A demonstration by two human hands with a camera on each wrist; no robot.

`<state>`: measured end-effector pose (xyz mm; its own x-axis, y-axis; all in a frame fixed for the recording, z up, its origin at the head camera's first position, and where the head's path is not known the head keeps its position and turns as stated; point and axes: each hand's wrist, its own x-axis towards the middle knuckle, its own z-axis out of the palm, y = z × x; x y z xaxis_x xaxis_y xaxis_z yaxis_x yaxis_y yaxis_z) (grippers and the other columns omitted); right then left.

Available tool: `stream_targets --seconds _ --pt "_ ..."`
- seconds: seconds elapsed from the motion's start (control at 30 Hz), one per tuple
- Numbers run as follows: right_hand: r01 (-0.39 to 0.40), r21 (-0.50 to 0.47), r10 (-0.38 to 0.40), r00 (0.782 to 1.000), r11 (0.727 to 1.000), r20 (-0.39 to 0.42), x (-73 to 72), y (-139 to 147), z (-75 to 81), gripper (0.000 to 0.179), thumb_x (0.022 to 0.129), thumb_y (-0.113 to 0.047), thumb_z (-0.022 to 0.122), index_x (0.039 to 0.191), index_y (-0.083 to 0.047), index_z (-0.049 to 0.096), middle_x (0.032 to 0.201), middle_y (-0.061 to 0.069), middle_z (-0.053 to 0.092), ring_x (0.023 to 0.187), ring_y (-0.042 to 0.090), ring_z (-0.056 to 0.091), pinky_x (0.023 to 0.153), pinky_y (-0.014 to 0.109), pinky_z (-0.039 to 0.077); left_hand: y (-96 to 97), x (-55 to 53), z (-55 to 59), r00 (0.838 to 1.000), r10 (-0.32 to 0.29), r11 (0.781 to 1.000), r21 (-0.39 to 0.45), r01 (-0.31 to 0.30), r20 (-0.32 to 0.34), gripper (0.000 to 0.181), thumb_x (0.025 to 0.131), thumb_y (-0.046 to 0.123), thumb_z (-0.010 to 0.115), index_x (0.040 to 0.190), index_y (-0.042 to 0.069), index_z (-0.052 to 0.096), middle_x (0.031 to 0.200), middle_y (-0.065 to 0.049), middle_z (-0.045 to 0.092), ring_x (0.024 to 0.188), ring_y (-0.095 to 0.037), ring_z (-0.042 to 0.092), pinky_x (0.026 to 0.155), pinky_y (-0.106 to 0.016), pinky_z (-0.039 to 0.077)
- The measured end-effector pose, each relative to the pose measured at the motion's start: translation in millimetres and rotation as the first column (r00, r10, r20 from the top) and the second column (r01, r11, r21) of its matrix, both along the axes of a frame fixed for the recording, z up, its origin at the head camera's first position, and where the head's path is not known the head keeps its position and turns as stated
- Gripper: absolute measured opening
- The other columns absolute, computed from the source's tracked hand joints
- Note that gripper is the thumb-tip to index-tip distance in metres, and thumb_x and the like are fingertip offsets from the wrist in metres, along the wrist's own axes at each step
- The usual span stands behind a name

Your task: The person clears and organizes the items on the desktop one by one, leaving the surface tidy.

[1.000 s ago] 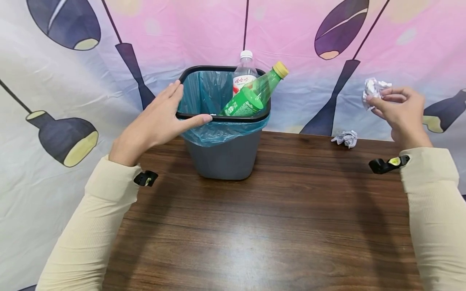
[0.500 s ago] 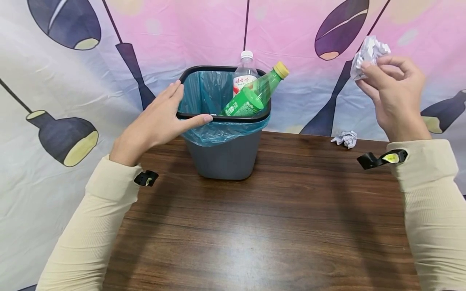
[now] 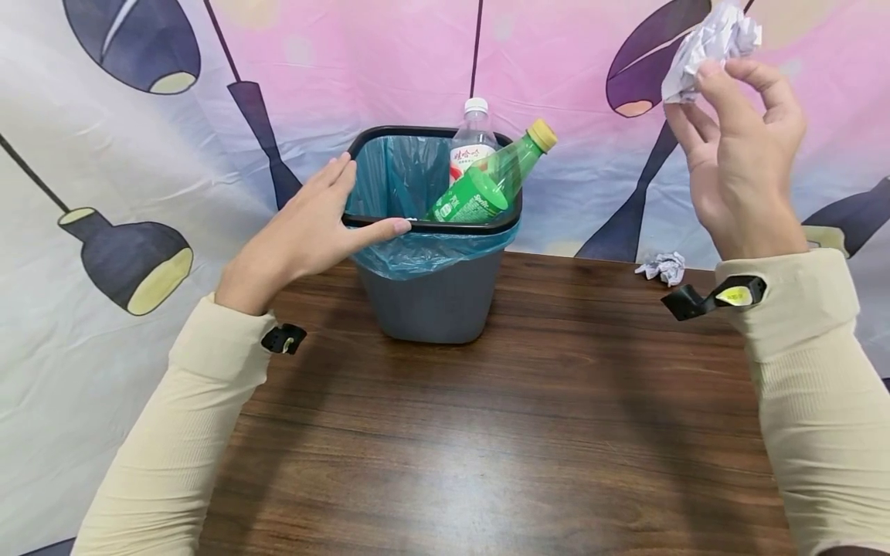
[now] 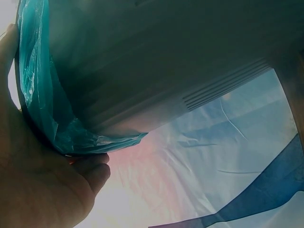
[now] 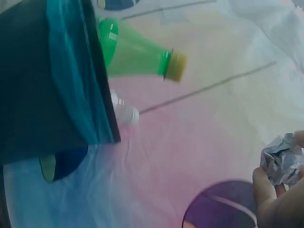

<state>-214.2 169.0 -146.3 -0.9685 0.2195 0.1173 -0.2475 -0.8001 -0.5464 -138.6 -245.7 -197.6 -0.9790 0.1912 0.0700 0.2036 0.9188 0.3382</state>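
My right hand (image 3: 747,147) pinches a crumpled ball of white paper (image 3: 712,50), raised at the upper right of the head view. The same paper ball (image 5: 281,161) shows at the right edge of the right wrist view. My left hand (image 3: 299,228) rests with straight fingers on the left rim of a grey trash bin (image 3: 431,305), its thumb along the front rim. A blue plastic liner (image 4: 35,95) folds over the rim beside that hand. Inside the bin, a green Sprite bottle (image 3: 487,189) leans to the right, and a clear bottle (image 3: 473,147) with a white cap stands behind it.
Another crumpled paper ball (image 3: 664,268) lies on the brown wooden table (image 3: 473,432), right of the bin near the back edge. A patterned cloth (image 3: 570,69) hangs just behind the bin and table, and also spreads along the left side.
My right hand has lifted the paper ball higher and moved slightly left. The left hand has stayed on the bin's rim, and the second paper ball still lies on the table.
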Motion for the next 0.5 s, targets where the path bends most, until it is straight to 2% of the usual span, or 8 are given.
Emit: stream_targets --seconds 0.07,0.13,0.27,0.37,0.4,0.5 --pt "0.007 -0.003 -0.007 1.000 1.000 -0.026 2.6 -8.4 3.8 0.028 0.079 0.021 0.072 0.097 0.004 0.060 0.128 0.013 0.059 0.095 0.038 0.064 0.090 0.046 0.057 0.0 -0.1 -0.2 1.000 0.001 1.000 0.000 -0.001 0.001 0.117 0.086 0.084 0.045 0.162 0.009 -0.002 0.168 -0.003 -0.010 0.155 -0.021 -0.011 0.123 -0.055 0.002" --pt "0.030 0.044 -0.026 0.996 0.999 -0.090 6.5 -18.0 6.1 0.027 0.080 0.020 0.072 0.098 0.004 0.060 0.124 0.016 0.060 0.095 0.038 0.065 0.092 0.046 0.056 -0.1 -0.2 -0.3 1.000 0.003 1.000 0.000 -0.003 0.003 0.117 0.086 0.084 0.045 0.162 0.009 -0.003 0.168 -0.003 -0.010 0.154 -0.021 -0.011 0.123 -0.055 0.002" --pt "0.135 0.171 -0.092 0.966 0.976 -0.242 16.1 -37.5 8.8 0.031 0.077 0.019 0.077 0.099 0.005 0.059 0.110 0.018 0.061 0.094 0.035 0.066 0.093 0.046 0.056 -0.1 -0.7 -0.2 1.000 0.004 1.000 0.000 -0.004 0.004 0.117 0.086 0.084 0.045 0.162 0.009 -0.003 0.168 -0.003 -0.010 0.155 -0.021 -0.011 0.123 -0.055 0.002" --pt "0.224 0.234 -0.137 0.932 0.946 -0.337 21.2 -50.5 11.7 0.035 0.072 0.016 0.081 0.098 0.005 0.061 0.106 0.018 0.059 0.097 0.032 0.064 0.090 0.045 0.058 0.1 -1.2 0.1 1.000 0.000 1.000 0.001 0.000 0.001 0.117 0.086 0.084 0.045 0.162 0.009 -0.003 0.168 -0.002 -0.010 0.155 -0.022 -0.010 0.123 -0.055 0.002" --pt "0.259 0.255 -0.155 0.917 0.932 -0.367 22.2 -54.7 13.1 0.034 0.071 0.015 0.082 0.097 0.005 0.062 0.105 0.018 0.059 0.097 0.031 0.064 0.089 0.041 0.058 0.1 -1.2 0.1 1.000 -0.001 1.000 0.000 0.001 0.001 0.117 0.086 0.084 0.045 0.162 0.009 -0.003 0.168 -0.003 -0.010 0.155 -0.021 -0.010 0.123 -0.054 0.002" --pt "0.373 0.327 -0.182 0.853 0.868 -0.489 22.2 -65.5 13.2 0.029 0.071 0.012 0.082 0.093 0.003 0.066 0.103 0.019 0.060 0.092 0.031 0.063 0.085 0.035 0.058 -0.1 -1.4 0.1 1.000 -0.002 1.000 -0.005 0.002 0.002 0.116 0.086 0.083 0.045 0.162 0.009 -0.002 0.168 -0.003 -0.009 0.155 -0.022 -0.010 0.123 -0.054 0.002"
